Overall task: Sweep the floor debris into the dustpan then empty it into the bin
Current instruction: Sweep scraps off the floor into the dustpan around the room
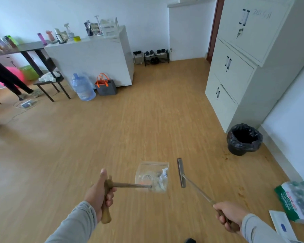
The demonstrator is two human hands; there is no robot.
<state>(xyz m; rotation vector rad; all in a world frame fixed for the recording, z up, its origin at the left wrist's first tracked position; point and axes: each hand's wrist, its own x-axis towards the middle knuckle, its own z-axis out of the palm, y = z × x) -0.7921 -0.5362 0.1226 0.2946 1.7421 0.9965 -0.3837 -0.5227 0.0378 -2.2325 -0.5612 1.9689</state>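
Note:
My left hand (99, 193) grips the brown handle of a clear plastic dustpan (152, 176) at the lower middle of the view. White and grey scraps of debris (162, 178) lie inside the pan, toward its right side. My right hand (230, 216) grips the handle of a broom, whose narrow dark head (181, 172) stands just right of the pan. Whether pan and broom head touch the wooden floor I cannot tell. The bin (243, 139), black with a black liner, stands on the floor further right, beside the cabinet.
A tall white filing cabinet (244, 71) fills the right side. A green printed bag (300, 200) and a white packet (282, 225) lie at bottom right. A water jug (82, 86), grey tote (105, 85) and white counter (95, 57) stand at the back left. Another person's legs (9, 78) show at the far left.

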